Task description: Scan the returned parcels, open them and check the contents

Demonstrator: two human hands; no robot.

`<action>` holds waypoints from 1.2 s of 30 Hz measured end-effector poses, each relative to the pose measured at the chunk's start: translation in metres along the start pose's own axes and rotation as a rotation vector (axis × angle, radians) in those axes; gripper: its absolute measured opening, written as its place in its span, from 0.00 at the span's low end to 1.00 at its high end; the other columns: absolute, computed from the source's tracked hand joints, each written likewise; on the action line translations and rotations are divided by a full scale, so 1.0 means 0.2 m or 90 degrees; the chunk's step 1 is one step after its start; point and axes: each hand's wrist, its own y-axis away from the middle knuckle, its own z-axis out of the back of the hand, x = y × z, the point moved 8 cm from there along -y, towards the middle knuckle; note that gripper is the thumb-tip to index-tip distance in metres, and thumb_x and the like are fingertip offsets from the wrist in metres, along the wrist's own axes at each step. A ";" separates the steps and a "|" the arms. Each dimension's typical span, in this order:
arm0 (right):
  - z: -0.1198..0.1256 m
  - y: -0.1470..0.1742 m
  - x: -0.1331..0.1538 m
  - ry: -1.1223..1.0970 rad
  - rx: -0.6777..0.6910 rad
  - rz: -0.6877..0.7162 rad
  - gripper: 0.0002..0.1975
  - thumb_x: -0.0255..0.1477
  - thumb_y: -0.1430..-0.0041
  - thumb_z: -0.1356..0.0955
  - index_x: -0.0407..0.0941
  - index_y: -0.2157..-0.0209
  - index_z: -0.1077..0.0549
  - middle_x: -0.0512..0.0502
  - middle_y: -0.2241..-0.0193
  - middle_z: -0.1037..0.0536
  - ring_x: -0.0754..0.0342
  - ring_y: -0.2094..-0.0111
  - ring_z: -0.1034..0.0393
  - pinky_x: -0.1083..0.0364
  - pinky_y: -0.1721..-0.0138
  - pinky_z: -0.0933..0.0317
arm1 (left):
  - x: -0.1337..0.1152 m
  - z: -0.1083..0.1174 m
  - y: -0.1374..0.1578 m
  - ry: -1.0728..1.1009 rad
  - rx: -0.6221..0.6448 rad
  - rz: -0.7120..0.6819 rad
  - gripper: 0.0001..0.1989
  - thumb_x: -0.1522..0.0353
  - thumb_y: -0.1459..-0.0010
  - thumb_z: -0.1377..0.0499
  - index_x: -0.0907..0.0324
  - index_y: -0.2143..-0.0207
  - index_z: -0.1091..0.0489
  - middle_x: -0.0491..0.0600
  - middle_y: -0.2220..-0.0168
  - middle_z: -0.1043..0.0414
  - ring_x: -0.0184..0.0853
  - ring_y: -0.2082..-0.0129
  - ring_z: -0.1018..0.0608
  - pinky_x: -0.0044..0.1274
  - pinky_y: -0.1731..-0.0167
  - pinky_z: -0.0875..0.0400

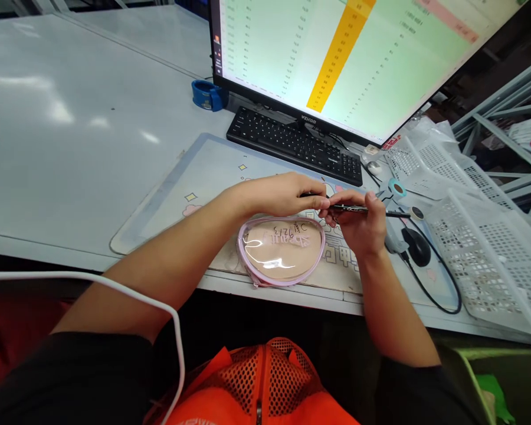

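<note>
Pouch (281, 260), clear-faced and pink-rimmed, flat on the desk mat (172, 195), just on the near side of the left hand (298, 195), closed around the left end of a black pen (351, 208). Farther right, mostly beyond the pouch's edge, the right hand (357, 221), curled and pinching the same pen along its middle. Rightmost, near that wrist, a black mouse (416, 247).

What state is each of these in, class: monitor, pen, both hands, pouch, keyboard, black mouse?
Monitor: on, showing a table
Black pen: held; cap state unclear
Left hand: fingers closed at the pen's end
Right hand: gripping the pen
Clear pouch: lying flat; zip state unclear
Keyboard: untouched
Black mouse: untouched
</note>
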 end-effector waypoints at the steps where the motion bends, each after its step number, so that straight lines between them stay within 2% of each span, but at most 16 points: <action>1: 0.00 0.00 0.00 0.003 -0.006 -0.004 0.30 0.58 0.34 0.40 0.48 0.64 0.21 0.43 0.70 0.19 0.50 0.72 0.27 0.51 0.71 0.36 | 0.00 -0.01 0.00 -0.002 0.002 -0.001 0.18 0.55 0.31 0.48 0.55 0.57 0.24 0.48 0.57 0.21 0.38 0.57 0.24 0.24 0.57 0.37; 6: 0.01 -0.01 -0.02 0.087 -0.079 -0.018 0.35 0.64 0.38 0.44 0.48 0.67 0.25 0.43 0.70 0.20 0.48 0.71 0.25 0.50 0.71 0.35 | 0.01 -0.02 -0.01 -0.012 0.016 0.036 0.20 0.55 0.30 0.50 0.57 0.62 0.25 0.49 0.63 0.23 0.36 0.63 0.26 0.25 0.61 0.37; 10: 0.02 -0.01 -0.02 0.083 -0.109 -0.002 0.32 0.61 0.37 0.43 0.49 0.66 0.25 0.43 0.70 0.21 0.48 0.70 0.26 0.49 0.70 0.35 | 0.01 -0.03 -0.02 -0.019 0.017 0.049 0.23 0.53 0.30 0.52 0.59 0.66 0.26 0.49 0.68 0.26 0.36 0.68 0.28 0.26 0.64 0.38; 13: 0.03 -0.01 -0.02 0.082 -0.123 0.003 0.31 0.60 0.36 0.43 0.49 0.64 0.25 0.42 0.66 0.20 0.47 0.66 0.25 0.50 0.68 0.34 | 0.01 -0.03 -0.02 -0.024 0.003 0.066 0.25 0.52 0.30 0.52 0.59 0.68 0.26 0.49 0.72 0.30 0.37 0.70 0.29 0.27 0.66 0.39; 15: 0.02 -0.01 -0.02 0.107 -0.125 0.003 0.33 0.61 0.36 0.45 0.50 0.60 0.24 0.42 0.63 0.20 0.45 0.62 0.24 0.49 0.66 0.33 | 0.00 -0.03 -0.03 -0.010 -0.008 0.056 0.25 0.53 0.30 0.53 0.60 0.67 0.26 0.49 0.71 0.29 0.37 0.69 0.29 0.27 0.65 0.38; 19: 0.00 -0.02 -0.03 0.148 -0.097 0.020 0.37 0.62 0.35 0.47 0.51 0.48 0.25 0.41 0.54 0.20 0.45 0.56 0.23 0.48 0.62 0.30 | -0.05 -0.02 -0.03 0.026 -0.041 0.017 0.21 0.58 0.29 0.52 0.61 0.62 0.26 0.51 0.62 0.25 0.36 0.63 0.26 0.25 0.60 0.35; 22: -0.03 -0.03 -0.06 0.149 -0.071 0.031 0.36 0.60 0.33 0.47 0.53 0.41 0.28 0.44 0.43 0.23 0.44 0.46 0.26 0.47 0.54 0.28 | -0.07 -0.01 -0.03 0.028 -0.067 0.013 0.17 0.61 0.29 0.50 0.61 0.55 0.26 0.52 0.58 0.23 0.36 0.60 0.25 0.25 0.58 0.34; 24: -0.06 -0.03 -0.08 0.128 -0.046 0.027 0.34 0.58 0.31 0.46 0.53 0.39 0.29 0.45 0.39 0.25 0.44 0.40 0.29 0.46 0.48 0.28 | -0.08 -0.02 -0.03 0.022 -0.058 -0.001 0.16 0.62 0.29 0.49 0.61 0.53 0.26 0.52 0.55 0.22 0.37 0.58 0.24 0.26 0.56 0.33; 28: -0.11 -0.04 -0.12 0.123 -0.009 0.016 0.34 0.56 0.30 0.46 0.50 0.38 0.28 0.45 0.37 0.27 0.44 0.33 0.36 0.44 0.35 0.37 | -0.10 -0.06 -0.03 -0.016 -0.040 -0.019 0.14 0.64 0.29 0.48 0.59 0.53 0.25 0.52 0.51 0.22 0.39 0.54 0.23 0.27 0.52 0.33; 31: -0.11 -0.05 -0.12 0.144 -0.009 0.046 0.35 0.58 0.30 0.46 0.50 0.39 0.27 0.46 0.36 0.27 0.45 0.31 0.38 0.45 0.29 0.43 | -0.12 -0.07 -0.03 -0.022 -0.059 -0.017 0.12 0.66 0.30 0.47 0.60 0.54 0.25 0.53 0.52 0.21 0.39 0.54 0.23 0.27 0.52 0.32; 33: -0.10 -0.06 -0.13 0.158 -0.013 0.055 0.36 0.59 0.30 0.46 0.51 0.39 0.27 0.46 0.37 0.27 0.46 0.31 0.39 0.46 0.29 0.44 | -0.14 -0.08 -0.05 -0.007 -0.076 -0.037 0.12 0.67 0.30 0.47 0.61 0.57 0.25 0.54 0.54 0.21 0.39 0.55 0.23 0.27 0.53 0.31; 36: -0.10 -0.06 -0.15 0.187 -0.010 0.043 0.41 0.64 0.32 0.48 0.51 0.37 0.28 0.43 0.39 0.26 0.45 0.34 0.35 0.45 0.34 0.37 | -0.10 -0.04 -0.06 0.019 -0.112 -0.064 0.14 0.65 0.30 0.48 0.62 0.58 0.24 0.54 0.57 0.21 0.39 0.57 0.22 0.28 0.53 0.30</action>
